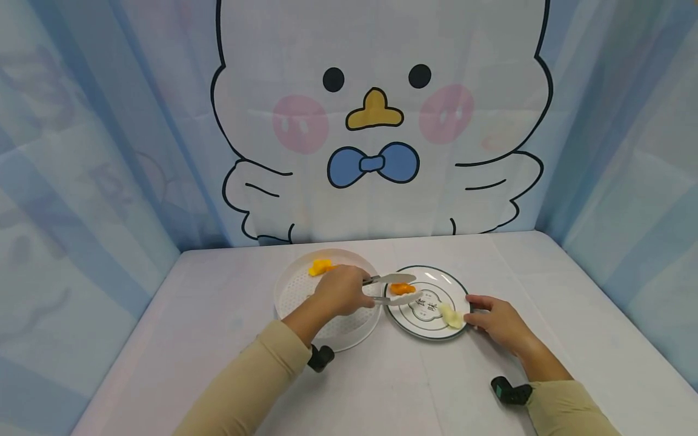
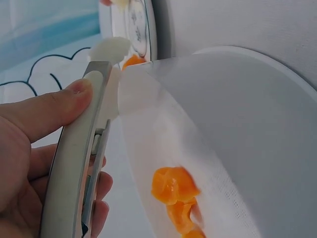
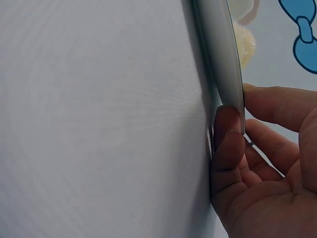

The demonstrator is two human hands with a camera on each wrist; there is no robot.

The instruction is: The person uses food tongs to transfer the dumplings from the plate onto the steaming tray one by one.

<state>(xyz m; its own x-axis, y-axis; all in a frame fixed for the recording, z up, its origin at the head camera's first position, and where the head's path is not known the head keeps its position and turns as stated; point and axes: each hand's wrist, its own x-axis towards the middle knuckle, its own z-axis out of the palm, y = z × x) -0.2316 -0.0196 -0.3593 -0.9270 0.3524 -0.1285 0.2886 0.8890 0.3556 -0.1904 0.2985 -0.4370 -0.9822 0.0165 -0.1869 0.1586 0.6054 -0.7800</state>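
Note:
My left hand (image 1: 342, 290) grips metal tongs (image 1: 389, 278) with pale tips, reaching across a white perforated round tray (image 1: 286, 297). Between the spread tips, over the left part of a white plate (image 1: 428, 332), is an orange piece (image 1: 402, 289); whether the tips touch it I cannot tell. The left wrist view shows my thumb along the tongs' handle (image 2: 67, 168). A pale yellow piece (image 1: 451, 316) lies on the plate's right side. There my right hand (image 1: 498, 321) pinches the plate's rim, thumb above and fingers beneath in the right wrist view (image 3: 267, 168).
Yellow-orange pieces (image 1: 320, 267) lie at the back of the tray, seen closer in the left wrist view as orange pieces (image 2: 174, 186). Both dishes stand side by side on a white-covered table (image 1: 218, 315). A printed cartoon curtain (image 1: 376, 200) hangs behind, with curtains at both sides.

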